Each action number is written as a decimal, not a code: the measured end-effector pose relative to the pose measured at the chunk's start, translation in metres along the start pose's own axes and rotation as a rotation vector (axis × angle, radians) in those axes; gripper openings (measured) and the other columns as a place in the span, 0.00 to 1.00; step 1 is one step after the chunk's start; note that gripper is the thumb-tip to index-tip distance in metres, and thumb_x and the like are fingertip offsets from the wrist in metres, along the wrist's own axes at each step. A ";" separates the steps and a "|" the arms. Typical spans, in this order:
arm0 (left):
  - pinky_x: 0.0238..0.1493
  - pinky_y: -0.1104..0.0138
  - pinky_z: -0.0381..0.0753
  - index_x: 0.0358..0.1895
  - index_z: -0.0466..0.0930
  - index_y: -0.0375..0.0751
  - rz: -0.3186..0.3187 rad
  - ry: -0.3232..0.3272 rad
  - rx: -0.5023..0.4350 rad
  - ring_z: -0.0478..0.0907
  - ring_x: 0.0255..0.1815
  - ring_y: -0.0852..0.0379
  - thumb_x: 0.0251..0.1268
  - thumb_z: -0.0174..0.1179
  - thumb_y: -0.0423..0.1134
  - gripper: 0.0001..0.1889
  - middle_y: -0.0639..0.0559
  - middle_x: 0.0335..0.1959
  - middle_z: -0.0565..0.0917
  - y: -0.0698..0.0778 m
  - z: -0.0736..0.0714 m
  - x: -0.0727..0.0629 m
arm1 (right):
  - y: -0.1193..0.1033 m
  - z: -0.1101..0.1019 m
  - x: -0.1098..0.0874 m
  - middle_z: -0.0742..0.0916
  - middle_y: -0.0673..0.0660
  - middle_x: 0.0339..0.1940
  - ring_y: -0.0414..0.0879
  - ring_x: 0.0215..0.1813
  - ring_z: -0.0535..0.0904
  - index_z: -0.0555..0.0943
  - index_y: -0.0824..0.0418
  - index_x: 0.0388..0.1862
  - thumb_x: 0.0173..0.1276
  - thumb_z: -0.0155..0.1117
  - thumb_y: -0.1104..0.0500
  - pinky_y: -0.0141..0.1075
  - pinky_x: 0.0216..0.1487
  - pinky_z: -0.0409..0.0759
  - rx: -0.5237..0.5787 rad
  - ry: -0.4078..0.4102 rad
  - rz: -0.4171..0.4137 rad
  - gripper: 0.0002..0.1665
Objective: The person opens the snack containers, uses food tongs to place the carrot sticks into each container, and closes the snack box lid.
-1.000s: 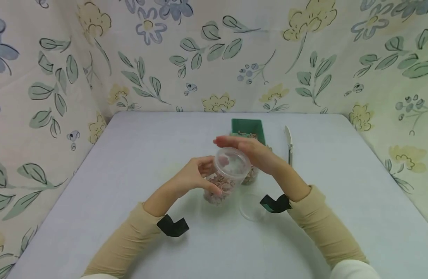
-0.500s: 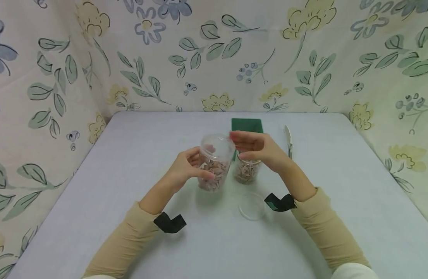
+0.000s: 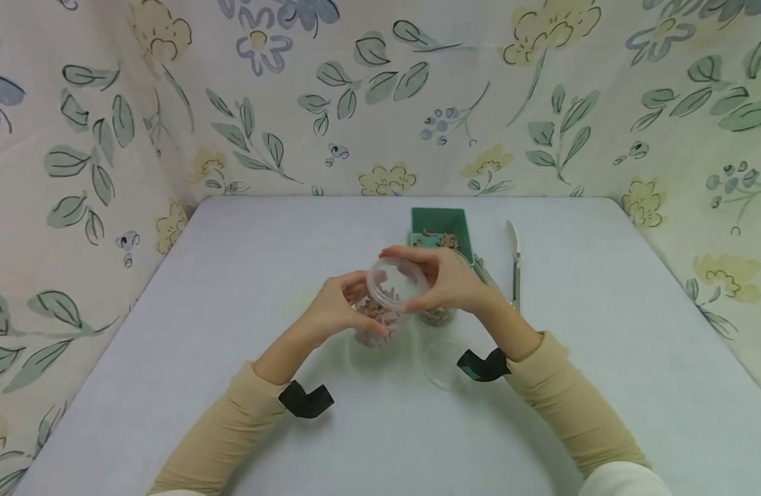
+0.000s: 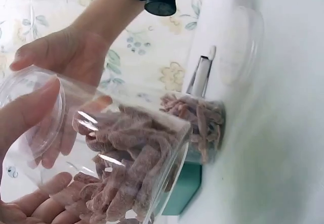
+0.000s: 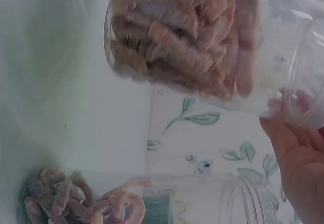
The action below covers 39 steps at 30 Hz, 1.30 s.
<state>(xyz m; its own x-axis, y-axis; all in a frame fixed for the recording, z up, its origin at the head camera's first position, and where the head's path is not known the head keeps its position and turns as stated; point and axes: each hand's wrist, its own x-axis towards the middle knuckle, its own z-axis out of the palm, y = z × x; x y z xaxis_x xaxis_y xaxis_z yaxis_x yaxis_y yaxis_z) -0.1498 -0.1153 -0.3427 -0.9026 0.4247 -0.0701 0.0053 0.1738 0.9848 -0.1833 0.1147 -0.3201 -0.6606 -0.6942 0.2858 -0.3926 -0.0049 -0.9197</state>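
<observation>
A clear plastic jar [image 3: 375,324], partly filled with brownish-pink strips, hangs tilted above the table. My left hand [image 3: 335,311] grips its side, thumb along the near wall. My right hand [image 3: 450,279] holds the jar's round top edge between thumb and fingers. In the left wrist view the strips [image 4: 126,158] gather in the lower part of the jar. A second clear jar [image 4: 195,128] with similar strips stands on the table behind, partly hidden by the right hand in the head view. A clear round lid [image 3: 443,365] lies on the table near the right wrist.
Behind the second jar sits a green tray [image 3: 441,218] with more strips inside. A long metal utensil [image 3: 515,265] lies to its right. Floral cloth [image 3: 380,103] hangs along the table's back and sides.
The right hand first hovered flat over the jar's top, then drew back to the right, and now its thumb and fingers hold the top edge. The jar shifted away and tilted again.
</observation>
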 end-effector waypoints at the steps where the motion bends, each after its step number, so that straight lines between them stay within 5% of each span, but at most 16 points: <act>1: 0.69 0.51 0.63 0.66 0.71 0.33 0.010 0.014 0.012 0.66 0.69 0.47 0.38 0.77 0.24 0.43 0.39 0.63 0.76 -0.001 0.000 0.001 | 0.000 0.002 0.000 0.75 0.68 0.66 0.60 0.65 0.71 0.68 0.75 0.67 0.49 0.79 0.67 0.34 0.55 0.77 -0.026 0.020 0.006 0.47; 5: 0.69 0.52 0.64 0.64 0.72 0.33 0.055 0.042 0.071 0.68 0.68 0.45 0.38 0.77 0.23 0.41 0.39 0.61 0.78 -0.005 0.001 0.005 | -0.001 0.007 0.006 0.78 0.67 0.64 0.63 0.64 0.71 0.71 0.74 0.65 0.46 0.77 0.71 0.37 0.57 0.76 -0.149 0.079 0.024 0.44; 10: 0.65 0.54 0.70 0.59 0.74 0.30 0.154 0.061 0.217 0.73 0.63 0.44 0.38 0.78 0.27 0.37 0.40 0.55 0.80 -0.014 -0.002 0.017 | -0.001 0.016 0.018 0.80 0.63 0.61 0.55 0.64 0.74 0.75 0.70 0.63 0.45 0.80 0.61 0.46 0.63 0.73 -0.438 0.102 0.056 0.43; 14: 0.64 0.55 0.71 0.58 0.74 0.29 0.159 0.092 0.249 0.74 0.62 0.43 0.36 0.78 0.26 0.38 0.39 0.54 0.80 -0.020 -0.006 0.025 | -0.001 0.019 0.028 0.80 0.62 0.61 0.55 0.63 0.75 0.75 0.70 0.63 0.46 0.80 0.56 0.48 0.61 0.74 -0.608 0.068 0.072 0.44; 22: 0.64 0.55 0.72 0.62 0.71 0.27 0.070 0.064 0.234 0.74 0.62 0.41 0.38 0.76 0.24 0.40 0.37 0.57 0.79 -0.027 -0.011 0.033 | 0.001 0.016 0.035 0.78 0.61 0.65 0.54 0.66 0.72 0.72 0.69 0.66 0.51 0.77 0.57 0.47 0.63 0.73 -0.637 -0.009 0.233 0.44; 30: 0.67 0.56 0.68 0.65 0.67 0.27 0.034 -0.054 0.148 0.69 0.67 0.40 0.42 0.74 0.23 0.41 0.36 0.63 0.74 -0.034 -0.016 0.038 | 0.002 0.015 0.034 0.72 0.62 0.71 0.54 0.69 0.68 0.66 0.68 0.71 0.58 0.74 0.51 0.48 0.67 0.69 -0.654 -0.062 0.293 0.47; 35: 0.68 0.55 0.66 0.67 0.66 0.26 0.020 -0.016 0.153 0.67 0.68 0.40 0.42 0.74 0.23 0.42 0.35 0.64 0.73 -0.036 -0.021 0.036 | -0.008 0.023 0.025 0.63 0.61 0.76 0.55 0.71 0.66 0.59 0.67 0.75 0.63 0.70 0.47 0.49 0.70 0.64 -0.720 -0.066 0.184 0.49; 39: 0.69 0.56 0.64 0.67 0.65 0.25 0.006 0.026 0.156 0.66 0.68 0.38 0.43 0.73 0.21 0.42 0.33 0.65 0.72 -0.037 -0.025 0.034 | -0.026 0.027 0.005 0.72 0.60 0.71 0.50 0.70 0.68 0.67 0.66 0.71 0.63 0.71 0.52 0.45 0.67 0.70 -0.615 -0.097 -0.027 0.41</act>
<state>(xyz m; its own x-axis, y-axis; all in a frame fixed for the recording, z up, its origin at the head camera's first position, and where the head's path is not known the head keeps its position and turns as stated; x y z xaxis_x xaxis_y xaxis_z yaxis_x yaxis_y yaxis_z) -0.1918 -0.1298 -0.3779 -0.9133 0.4033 -0.0577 0.0762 0.3083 0.9482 -0.1590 0.0919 -0.3027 -0.5960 -0.7617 0.2543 -0.7238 0.3725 -0.5808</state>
